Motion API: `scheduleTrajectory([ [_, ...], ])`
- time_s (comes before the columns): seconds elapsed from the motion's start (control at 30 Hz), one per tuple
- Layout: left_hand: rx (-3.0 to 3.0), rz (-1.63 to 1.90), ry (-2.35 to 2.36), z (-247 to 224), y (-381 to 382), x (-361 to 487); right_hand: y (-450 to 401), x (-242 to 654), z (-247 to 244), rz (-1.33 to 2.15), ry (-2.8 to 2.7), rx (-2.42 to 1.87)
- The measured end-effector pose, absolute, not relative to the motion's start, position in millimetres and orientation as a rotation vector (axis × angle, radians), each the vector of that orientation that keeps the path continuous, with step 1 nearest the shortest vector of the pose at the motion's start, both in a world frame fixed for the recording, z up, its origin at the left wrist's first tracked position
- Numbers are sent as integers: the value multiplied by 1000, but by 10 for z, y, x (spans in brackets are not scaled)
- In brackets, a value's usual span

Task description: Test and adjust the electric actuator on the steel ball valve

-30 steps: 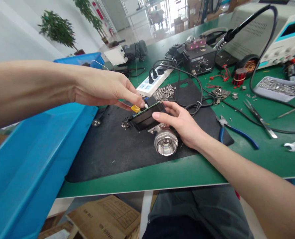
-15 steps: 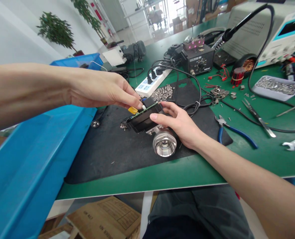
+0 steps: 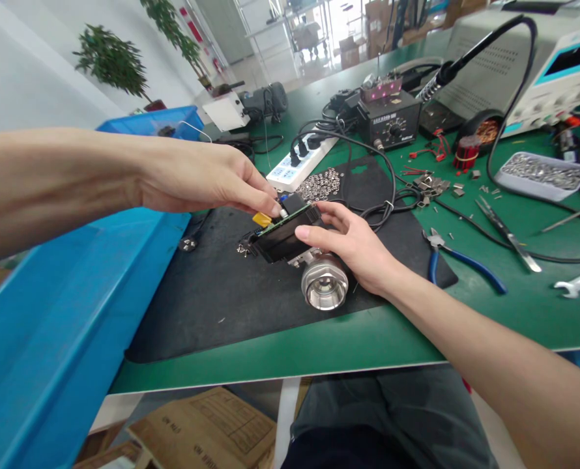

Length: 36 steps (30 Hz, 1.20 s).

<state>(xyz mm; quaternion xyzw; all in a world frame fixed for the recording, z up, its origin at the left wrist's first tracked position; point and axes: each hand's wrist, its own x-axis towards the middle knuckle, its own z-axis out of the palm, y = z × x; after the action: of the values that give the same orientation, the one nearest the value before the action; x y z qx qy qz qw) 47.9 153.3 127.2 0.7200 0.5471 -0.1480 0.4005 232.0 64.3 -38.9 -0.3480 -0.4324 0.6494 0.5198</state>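
Note:
A black actuator housing [image 3: 286, 236] sits tilted on a steel ball valve [image 3: 325, 281] over the black mat [image 3: 197, 306]. Its top is uncovered, showing a green circuit board [image 3: 294, 215] with a yellow part [image 3: 261, 219] and a black block. My right hand [image 3: 351, 241] grips the housing's right end, thumb on the near face, fingers behind. From above, my left hand [image 3: 236, 182] reaches to the board, thumb and fingers pinched together beside a small white part [image 3: 283, 213]. What the pinch holds is hidden by the fingers.
At left stands a blue bin [image 3: 75, 312]. Behind lie a pile of nuts [image 3: 322, 184] and a power strip [image 3: 294, 166]. Cutters [image 3: 459, 260], tweezers [image 3: 507, 234], a wrench [image 3: 578, 283] and a tray of screws [image 3: 544, 172] lie right, near a soldering station [image 3: 390, 120].
Both hands keep their places on the housing and board. The whole view has shifted very slightly; otherwise nothing visibly differs.

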Motion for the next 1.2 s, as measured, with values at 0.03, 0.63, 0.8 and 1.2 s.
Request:
scheduleTrajectory([
  [0.03,1825,-376,1380,1267,1533,481,644,2320,-388,1560,-1033,-831],
  [0.63,1872,-413,1364,1251,1554,469,640,2325,-380,1564,-1032,-846],
  [0.8,1884,-428,1381,1267,1567,454,635,2332,-379,1555,-1039,-858],
  [1.2,1895,-446,1396,1250,1602,420,641,2338,-370,1545,-1052,-850],
])
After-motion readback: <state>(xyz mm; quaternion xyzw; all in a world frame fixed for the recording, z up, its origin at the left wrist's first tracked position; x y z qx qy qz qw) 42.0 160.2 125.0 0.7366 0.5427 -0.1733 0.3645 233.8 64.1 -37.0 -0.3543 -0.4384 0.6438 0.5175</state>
